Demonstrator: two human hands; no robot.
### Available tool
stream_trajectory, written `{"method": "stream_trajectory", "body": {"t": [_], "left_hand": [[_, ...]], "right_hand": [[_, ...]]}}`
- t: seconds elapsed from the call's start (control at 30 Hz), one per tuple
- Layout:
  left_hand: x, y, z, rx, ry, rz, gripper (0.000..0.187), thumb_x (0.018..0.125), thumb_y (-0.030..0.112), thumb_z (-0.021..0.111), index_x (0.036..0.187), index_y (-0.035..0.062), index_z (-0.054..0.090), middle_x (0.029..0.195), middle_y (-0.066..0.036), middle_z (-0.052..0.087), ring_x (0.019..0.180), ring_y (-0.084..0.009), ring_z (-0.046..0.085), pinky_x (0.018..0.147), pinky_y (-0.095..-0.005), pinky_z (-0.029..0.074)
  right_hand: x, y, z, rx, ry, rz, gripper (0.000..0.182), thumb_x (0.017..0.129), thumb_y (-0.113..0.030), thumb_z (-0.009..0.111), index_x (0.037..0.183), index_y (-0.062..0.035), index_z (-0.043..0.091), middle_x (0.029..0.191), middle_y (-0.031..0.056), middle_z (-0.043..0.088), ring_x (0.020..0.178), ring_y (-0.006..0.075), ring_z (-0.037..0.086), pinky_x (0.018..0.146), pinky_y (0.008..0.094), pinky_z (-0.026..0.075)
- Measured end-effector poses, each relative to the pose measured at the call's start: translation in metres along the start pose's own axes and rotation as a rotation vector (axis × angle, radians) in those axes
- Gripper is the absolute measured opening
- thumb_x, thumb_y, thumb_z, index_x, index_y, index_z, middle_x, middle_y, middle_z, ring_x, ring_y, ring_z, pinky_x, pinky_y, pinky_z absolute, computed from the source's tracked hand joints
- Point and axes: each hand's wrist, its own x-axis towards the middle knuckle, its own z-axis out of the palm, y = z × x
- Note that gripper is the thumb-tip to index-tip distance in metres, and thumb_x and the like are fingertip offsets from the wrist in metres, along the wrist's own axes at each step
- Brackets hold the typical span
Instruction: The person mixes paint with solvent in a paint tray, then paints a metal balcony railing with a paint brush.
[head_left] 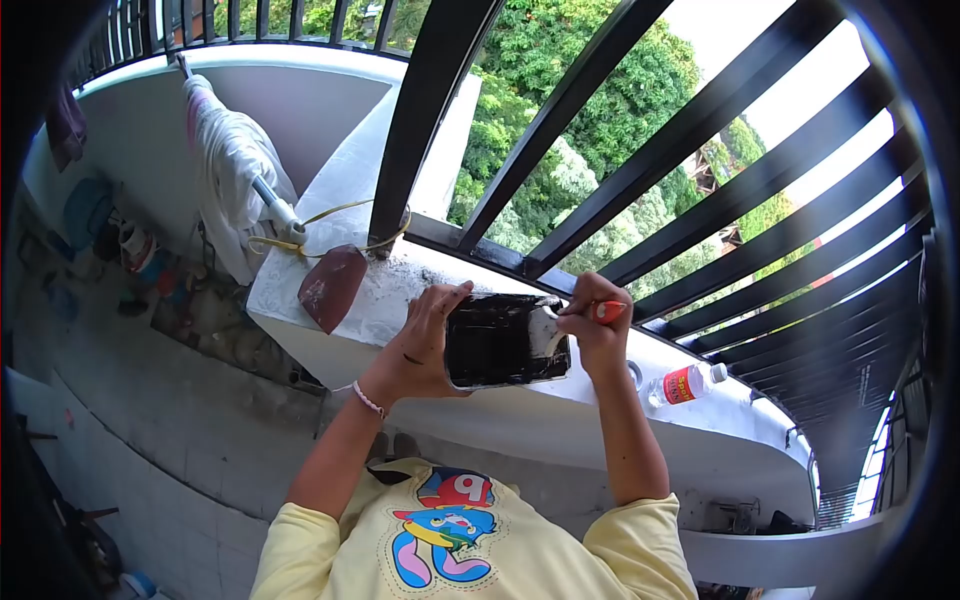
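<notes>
My left hand grips the left side of a rectangular container, fingers along its edge. Black paint coats the inside of it. In my right hand is a paintbrush with an orange-red handle. Its pale, paint-smeared head lies at the container's right end, and the bristle tips are hard to make out. Both hands are over the white ledge, close to the black railing.
A reddish-brown sheet like sandpaper lies on the white ledge by a yellow cord. To the right is a plastic bottle with a red label. White cloth hangs on a pole at left. Clutter sits on the floor below.
</notes>
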Motion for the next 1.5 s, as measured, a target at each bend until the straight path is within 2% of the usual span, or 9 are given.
{"method": "stream_trajectory", "body": {"t": [0.23, 0.33, 0.4, 0.6, 0.83, 0.93, 1.07, 1.37, 1.5], "left_hand": [[-0.003, -0.001, 0.001, 0.016, -0.012, 0.042, 0.131, 0.048, 0.032, 0.098, 0.155, 0.0148, 0.023, 0.126, -0.012, 0.046, 0.116, -0.0291, 0.047, 0.097, -0.0424, 0.028], [-0.004, -0.002, 0.003, 0.016, -0.008, 0.015, 0.13, 0.049, 0.031, 0.097, 0.155, 0.0153, 0.023, 0.123, -0.012, 0.046, 0.114, -0.0295, 0.046, 0.097, -0.0428, 0.028], [-0.005, -0.002, 0.003, 0.014, -0.015, 0.004, 0.13, 0.048, 0.031, 0.097, 0.155, 0.0151, 0.023, 0.122, -0.013, 0.046, 0.112, -0.0298, 0.046, 0.097, -0.0428, 0.028], [-0.005, -0.003, 0.003, 0.0, -0.008, -0.019, 0.133, 0.047, 0.033, 0.096, 0.157, 0.0143, 0.024, 0.12, -0.014, 0.042, 0.105, -0.0307, 0.044, 0.094, -0.0415, 0.029], [-0.003, -0.004, -0.001, -0.012, -0.066, -0.058, 0.133, 0.048, 0.037, 0.095, 0.158, 0.0143, 0.024, 0.12, -0.015, 0.042, 0.106, -0.0312, 0.043, 0.094, -0.0421, 0.03], [-0.002, -0.004, -0.001, -0.027, -0.037, -0.029, 0.133, 0.049, 0.038, 0.095, 0.158, 0.0125, 0.022, 0.122, -0.015, 0.043, 0.109, -0.0318, 0.044, 0.095, -0.0427, 0.029], [-0.003, -0.006, 0.002, -0.008, -0.022, -0.001, 0.134, 0.051, 0.04, 0.096, 0.157, 0.0088, 0.02, 0.126, -0.016, 0.045, 0.113, -0.0311, 0.046, 0.096, -0.0448, 0.029], [0.0, -0.002, 0.0, -0.002, -0.046, -0.026, 0.144, 0.053, 0.038, 0.097, 0.158, 0.0028, 0.005, 0.13, -0.017, 0.055, 0.118, -0.0358, 0.057, 0.105, -0.0487, 0.027], [-0.001, -0.003, 0.003, 0.051, -0.097, -0.052, 0.146, 0.054, 0.038, 0.097, 0.158, 0.0013, 0.003, 0.142, -0.02, 0.045, 0.125, -0.0358, 0.05, 0.111, -0.051, 0.026]], "right_hand": [[0.007, -0.026, -0.007, -0.279, -0.134, -0.131, 0.023, 0.059, 0.006, 0.057, 0.069, 0.0021, 0.036, 0.06, 0.0071, 0.039, 0.057, 0.0149, 0.046, 0.054, 0.0313, 0.035], [0.013, -0.029, 0.0, -0.461, -0.232, -0.177, 0.023, 0.06, 0.006, 0.055, 0.071, 0.0018, 0.036, 0.062, 0.0093, 0.039, 0.055, 0.0228, 0.044, 0.054, 0.0322, 0.035], [0.014, -0.037, 0.013, -0.617, -0.322, -0.181, 0.022, 0.062, 0.007, 0.054, 0.073, 0.0004, 0.037, 0.063, 0.0132, 0.042, 0.057, 0.0343, 0.048, 0.054, 0.0384, 0.039], [0.023, -0.04, 0.037, -0.841, -0.421, -0.195, 0.021, 0.063, 0.008, 0.056, 0.077, -0.003, 0.044, 0.069, 0.0177, 0.053, 0.069, 0.0444, 0.058, 0.061, 0.0512, 0.044], [0.026, -0.049, 0.049, -0.861, -0.465, -0.203, 0.021, 0.063, 0.008, 0.057, 0.076, -0.0019, 0.044, 0.069, 0.017, 0.053, 0.066, 0.0422, 0.056, 0.059, 0.0469, 0.045], [0.029, -0.067, 0.048, -0.614, -0.397, -0.094, 0.025, 0.06, 0.009, 0.06, 0.07, 0.0005, 0.039, 0.061, 0.0055, 0.04, 0.058, 0.0157, 0.046, 0.055, 0.0307, 0.036], [0.028, -0.082, 0.041, -0.365, -0.203, 0.079, 0.026, 0.053, 0.005, 0.063, 0.061, -0.0013, 0.039, 0.061, -0.0001, 0.039, 0.058, 0.0107, 0.039, 0.055, 0.0256, 0.032], [-0.009, -0.024, 0.08, 0.29, 0.199, 0.148, 0.028, 0.054, 0.002, 0.066, 0.061, -0.005, 0.041, 0.065, 0.0004, 0.039, 0.062, 0.0116, 0.044, 0.059, 0.0251, 0.035], [-0.019, -0.016, 0.086, 0.515, 0.392, 0.181, 0.022, 0.057, 0.003, 0.061, 0.063, -0.0047, 0.041, 0.066, 0.0019, 0.042, 0.062, 0.0137, 0.049, 0.059, 0.024, 0.039]]}}
